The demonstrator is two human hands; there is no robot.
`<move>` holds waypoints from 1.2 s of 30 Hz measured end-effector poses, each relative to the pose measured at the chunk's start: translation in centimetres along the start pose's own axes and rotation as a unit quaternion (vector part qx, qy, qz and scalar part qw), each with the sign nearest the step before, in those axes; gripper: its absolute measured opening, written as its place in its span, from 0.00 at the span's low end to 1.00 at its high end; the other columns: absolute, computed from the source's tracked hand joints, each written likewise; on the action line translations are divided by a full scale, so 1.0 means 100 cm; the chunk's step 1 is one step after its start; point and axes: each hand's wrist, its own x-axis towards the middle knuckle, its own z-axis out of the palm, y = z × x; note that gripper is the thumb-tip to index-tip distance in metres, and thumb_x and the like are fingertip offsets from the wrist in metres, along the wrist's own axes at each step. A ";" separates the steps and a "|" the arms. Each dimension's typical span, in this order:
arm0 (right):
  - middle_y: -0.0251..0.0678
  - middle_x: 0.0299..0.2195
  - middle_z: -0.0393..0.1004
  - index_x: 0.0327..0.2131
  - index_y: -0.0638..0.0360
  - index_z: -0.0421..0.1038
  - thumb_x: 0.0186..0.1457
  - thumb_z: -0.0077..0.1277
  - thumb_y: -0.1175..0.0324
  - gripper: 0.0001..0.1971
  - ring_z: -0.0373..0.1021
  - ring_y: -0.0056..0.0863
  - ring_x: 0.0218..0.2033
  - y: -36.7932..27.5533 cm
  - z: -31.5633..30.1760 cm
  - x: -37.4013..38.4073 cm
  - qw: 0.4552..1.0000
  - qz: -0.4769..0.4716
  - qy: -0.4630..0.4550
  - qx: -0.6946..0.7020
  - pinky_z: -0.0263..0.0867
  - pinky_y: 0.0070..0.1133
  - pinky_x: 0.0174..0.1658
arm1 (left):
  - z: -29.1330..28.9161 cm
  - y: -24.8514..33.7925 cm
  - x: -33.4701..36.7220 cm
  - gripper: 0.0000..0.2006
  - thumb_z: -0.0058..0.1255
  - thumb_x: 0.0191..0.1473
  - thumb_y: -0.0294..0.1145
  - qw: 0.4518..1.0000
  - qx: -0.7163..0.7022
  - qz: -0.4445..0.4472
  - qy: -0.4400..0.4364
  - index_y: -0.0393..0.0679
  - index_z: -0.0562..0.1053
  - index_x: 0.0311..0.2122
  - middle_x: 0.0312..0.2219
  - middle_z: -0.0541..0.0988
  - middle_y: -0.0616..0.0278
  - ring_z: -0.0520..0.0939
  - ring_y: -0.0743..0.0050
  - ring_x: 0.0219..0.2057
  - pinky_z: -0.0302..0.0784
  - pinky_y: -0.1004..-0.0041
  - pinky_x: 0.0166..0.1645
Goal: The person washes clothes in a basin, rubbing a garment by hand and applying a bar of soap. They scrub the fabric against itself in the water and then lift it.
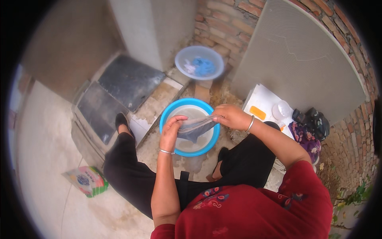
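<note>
"Quick one: hands?"

"Left hand (171,129) pinches one end of the grey cloth (195,129); right hand (232,116) pinches the other, thumb on top. Cloth's stretched between them, a corner hanging, above the blue-rimmed basin (190,102)."

"Good handling, you reckon?"

"I'd say: even pull both sides, thumbs near the edge so the folds open out, and stay over the basin so any drips land inside. Pulling too hard could stretch thin fabric. Can't tell how wet it is."

"Surface, room?"

"Basin's on a stained concrete floor (51,159), between the person's feet. Pale basin (199,51) beyond it, blue cloth (203,67) inside. Dark slabs (129,81) to the left; green-and-white bag (87,181) on the floor, lower left."

"Right side?"

"White board (262,93) with an orange bar (258,112) and a white tub (281,110), purple patterned fabric (309,139) just beside. Large grey panel (302,55) leans against the brick wall (227,20)."
</note>
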 end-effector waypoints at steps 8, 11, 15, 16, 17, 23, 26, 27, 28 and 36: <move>0.39 0.26 0.69 0.33 0.63 0.68 0.60 0.37 0.58 0.16 0.66 0.28 0.28 0.013 0.009 0.000 0.970 0.170 0.070 0.160 0.62 0.23 0.35 | 0.014 0.008 -0.007 0.14 0.51 0.51 0.30 0.992 0.072 0.019 -0.098 0.39 0.70 0.43 0.35 0.73 0.66 0.70 0.82 0.39 0.66 0.79 0.45; 0.39 0.31 0.71 0.40 0.61 0.68 0.60 0.37 0.59 0.16 0.68 0.28 0.34 0.006 0.026 0.000 0.951 0.194 0.127 0.204 0.62 0.22 0.41 | 0.014 0.002 -0.003 0.12 0.50 0.51 0.29 0.995 0.024 0.002 -0.093 0.38 0.71 0.41 0.35 0.74 0.66 0.71 0.83 0.37 0.67 0.80 0.43; 0.38 0.42 0.68 0.48 0.60 0.63 0.60 0.37 0.58 0.19 0.64 0.27 0.46 -0.033 0.056 0.014 0.927 0.146 0.133 0.319 0.57 0.22 0.50 | 0.024 -0.012 -0.001 0.08 0.49 0.52 0.28 0.991 0.053 0.046 -0.114 0.38 0.72 0.38 0.33 0.74 0.67 0.72 0.85 0.34 0.68 0.82 0.39; 0.37 0.46 0.66 0.50 0.60 0.62 0.60 0.36 0.58 0.20 0.62 0.27 0.49 -0.042 0.061 0.016 0.919 0.139 0.118 0.349 0.56 0.22 0.53 | 0.026 -0.012 -0.001 0.07 0.49 0.51 0.27 0.994 0.028 0.023 -0.105 0.38 0.73 0.36 0.33 0.74 0.67 0.72 0.86 0.33 0.68 0.82 0.38; 0.38 0.46 0.65 0.50 0.60 0.61 0.59 0.39 0.58 0.21 0.61 0.29 0.49 -0.043 0.067 0.018 0.921 0.139 0.133 0.340 0.56 0.23 0.53 | 0.027 -0.011 0.000 0.06 0.49 0.51 0.27 0.995 0.003 0.001 -0.095 0.38 0.73 0.35 0.33 0.74 0.67 0.72 0.86 0.33 0.69 0.82 0.37; 0.41 0.47 0.64 0.50 0.60 0.59 0.48 0.53 0.57 0.28 0.61 0.35 0.50 -0.041 0.090 0.034 0.937 0.120 0.163 0.285 0.56 0.27 0.52 | 0.013 -0.020 0.000 0.17 0.51 0.47 0.19 0.990 -0.124 0.011 -0.066 0.40 0.65 0.45 0.37 0.72 0.60 0.74 0.79 0.36 0.72 0.78 0.41; 0.40 0.45 0.65 0.47 0.60 0.61 0.44 0.57 0.58 0.28 0.62 0.33 0.48 -0.031 0.075 0.036 0.948 0.119 0.161 0.246 0.57 0.26 0.51 | 0.016 -0.001 -0.003 0.22 0.50 0.46 0.17 0.973 -0.218 -0.042 -0.065 0.41 0.61 0.47 0.41 0.70 0.58 0.74 0.74 0.40 0.72 0.75 0.44; 0.40 0.44 0.66 0.46 0.60 0.62 0.44 0.58 0.59 0.27 0.63 0.31 0.47 -0.033 0.072 0.036 0.958 0.115 0.152 0.214 0.58 0.25 0.50 | 0.013 -0.002 -0.003 0.22 0.50 0.46 0.17 0.979 -0.191 -0.038 -0.066 0.42 0.61 0.47 0.42 0.70 0.59 0.73 0.73 0.41 0.71 0.75 0.45; 0.39 0.43 0.66 0.45 0.60 0.62 0.44 0.58 0.60 0.26 0.63 0.28 0.46 -0.034 0.069 0.038 0.966 0.112 0.144 0.181 0.59 0.24 0.49 | 0.011 -0.003 -0.003 0.22 0.50 0.46 0.17 0.983 -0.165 -0.034 -0.066 0.42 0.62 0.47 0.42 0.69 0.59 0.73 0.73 0.42 0.71 0.74 0.45; 0.29 0.25 0.70 0.38 0.61 0.64 0.54 0.46 0.65 0.11 0.66 0.17 0.27 -0.027 0.058 0.062 0.839 0.201 0.280 0.421 0.62 0.16 0.30 | -0.002 -0.049 0.004 0.31 0.50 0.49 0.43 0.928 -0.226 -0.168 0.245 0.44 0.54 0.55 0.54 0.56 0.49 0.60 0.56 0.54 0.63 0.51 0.52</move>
